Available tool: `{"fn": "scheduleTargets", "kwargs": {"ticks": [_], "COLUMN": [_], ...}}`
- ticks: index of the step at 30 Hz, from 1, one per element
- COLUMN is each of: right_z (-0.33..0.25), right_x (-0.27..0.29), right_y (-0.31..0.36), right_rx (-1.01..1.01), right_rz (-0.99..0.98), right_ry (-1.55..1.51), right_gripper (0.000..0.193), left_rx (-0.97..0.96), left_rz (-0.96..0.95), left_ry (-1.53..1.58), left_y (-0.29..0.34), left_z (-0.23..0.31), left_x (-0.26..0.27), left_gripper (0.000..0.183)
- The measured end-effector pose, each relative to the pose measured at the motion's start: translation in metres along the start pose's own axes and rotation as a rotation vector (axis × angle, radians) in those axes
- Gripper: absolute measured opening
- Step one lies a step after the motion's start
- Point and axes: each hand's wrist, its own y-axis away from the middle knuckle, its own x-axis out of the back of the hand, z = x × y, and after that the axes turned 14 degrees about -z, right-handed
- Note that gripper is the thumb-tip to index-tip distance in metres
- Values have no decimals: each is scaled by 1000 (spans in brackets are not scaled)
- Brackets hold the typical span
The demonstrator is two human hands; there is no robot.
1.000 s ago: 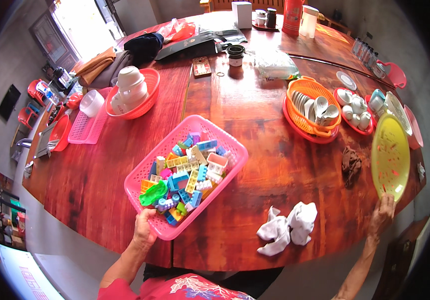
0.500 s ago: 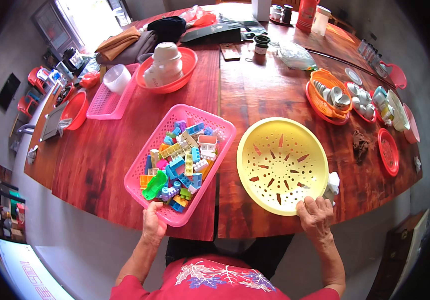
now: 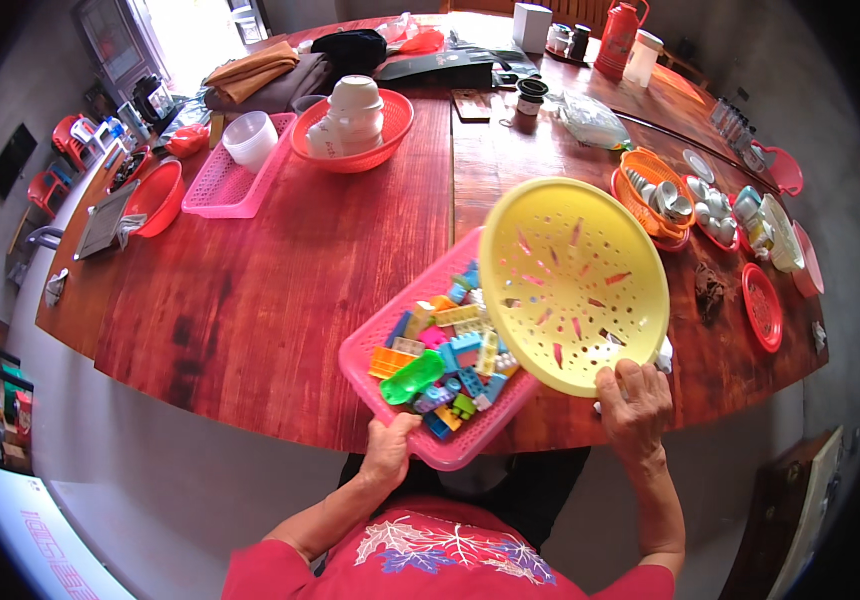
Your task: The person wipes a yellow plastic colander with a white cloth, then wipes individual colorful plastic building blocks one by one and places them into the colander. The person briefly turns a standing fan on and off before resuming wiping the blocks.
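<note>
My left hand (image 3: pixel 391 447) grips the near left corner of a pink plastic basket (image 3: pixel 362 372). Many colourful toy building blocks (image 3: pixel 457 375) fill it, with a green boat-shaped piece (image 3: pixel 413 377) on top. A round yellow colander (image 3: pixel 578 290) with slots and holes is lifted and tilted above the basket's right side, hiding part of the blocks. My right hand (image 3: pixel 635 408) holds the colander by its near right rim, fingers folded over the edge. Something white (image 3: pixel 664 355) lies by that rim, mostly hidden.
Farther off stand a red basket (image 3: pixel 397 140) with stacked white bowls and another pink basket (image 3: pixel 220 190) with white tubs. An orange basket (image 3: pixel 638 205) of spoons, a red basket (image 3: pixel 762 308) and a dark brown clump (image 3: pixel 714 287) lie at the right. The table's near edge curves before me.
The pink basket has slid right, toward the colander. My right hand has raised and tilted the colander, so it now overlaps the basket. Both hands keep their grip.
</note>
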Motion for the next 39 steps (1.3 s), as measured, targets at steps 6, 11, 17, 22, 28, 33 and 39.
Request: {"fn": "scheduleTargets", "kwargs": {"ticks": [6,11,17,22,28,33,39], "right_z": [-41,-105,-202,-242,-224,-167,-51], "right_x": [4,-22,-57,-87,-66,-38,-58], "right_y": [-62,-124,-157,-148,-138,-97,20], "right_rx": [171,344,410,378,390,269,-420], "right_rz": [95,123,43,-24,-263,138,299], "right_ry": [-49,-173,-230,-295,-522,-754,-495], "right_gripper": [19,18,7,11,20,32,31], "left_rx": [195,235,59,337,-4,-632,44], "left_rz": [-184,-277,-388,-527,-403,-192,-244], "left_ry": [-313,-423,-962,-678,-557,1233,-201], "left_y": [0,-9,-20,-50,-48,-81,-20], "left_z": [4,16,-14,-22,-14,-88,2], "left_x": [-19,-23,19,44,24,36,-18], "left_gripper": [29,32,43,35,33,32,30]}}
